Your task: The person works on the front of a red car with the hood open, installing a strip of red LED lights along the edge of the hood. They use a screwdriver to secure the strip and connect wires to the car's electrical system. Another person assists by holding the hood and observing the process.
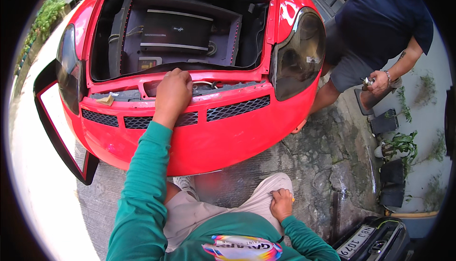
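A red car (223, 144) stands in front of me with its front compartment uncovered. My left hand (175, 92) reaches to the slot behind the bumper's top edge. Its fingers curl down at the red crosspiece, and their tips are hidden. Beside that hand, a small tan piece (105, 100) lies on the dark strip in the slot. My right hand (282, 203) rests on my thigh, closed around a thin tool with an orange end (293, 200); most of it is covered by the fingers. Inside the compartment, a black amplifier (176, 32) sits in a dark box (225, 47).
A person (384, 23) stands at the right, one hand on the car, the other holding a small metallic object. A black-framed panel (45, 83) leans by the left headlight. Potted plants (401, 144) line the right wall, and a black car part with a plate (375, 242) lies lower right.
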### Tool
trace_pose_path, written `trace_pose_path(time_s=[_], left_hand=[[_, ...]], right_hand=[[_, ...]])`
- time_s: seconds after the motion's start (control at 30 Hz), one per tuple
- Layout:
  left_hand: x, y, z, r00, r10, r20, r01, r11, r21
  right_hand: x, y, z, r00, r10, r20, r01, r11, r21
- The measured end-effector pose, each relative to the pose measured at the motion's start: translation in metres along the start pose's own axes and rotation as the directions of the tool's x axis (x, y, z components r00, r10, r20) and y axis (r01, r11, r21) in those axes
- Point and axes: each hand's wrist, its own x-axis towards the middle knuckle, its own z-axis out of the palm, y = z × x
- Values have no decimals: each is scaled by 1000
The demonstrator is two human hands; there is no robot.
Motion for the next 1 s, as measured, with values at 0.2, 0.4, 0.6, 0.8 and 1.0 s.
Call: trace_pose_path(time_s=[0.2, 0.4, 0.6, 0.8, 1.0], left_hand=[[2, 1, -4, 995, -45, 90, 43, 999, 27], [1, 1, -3, 996, -36, 78, 34, 999, 25], [1, 2, -5, 997, -26, 77, 26, 1000, 7], [0, -1, -3, 998, -30, 63, 29, 999, 19], [0, 1, -3, 998, -29, 57, 29, 1000, 1]], right_hand=[[0, -1, 1, 1000, -5, 7, 5, 1000, -17], [1, 1, 2, 1000, -17, -7, 17, 1000, -11], [2, -1, 1, 1000, -16, -7, 16, 1000, -20], [2, -2, 1, 1000, -5, 8, 5, 1000, -17], [0, 4, 6, 1000, -11, 13, 12, 1000, -21]])
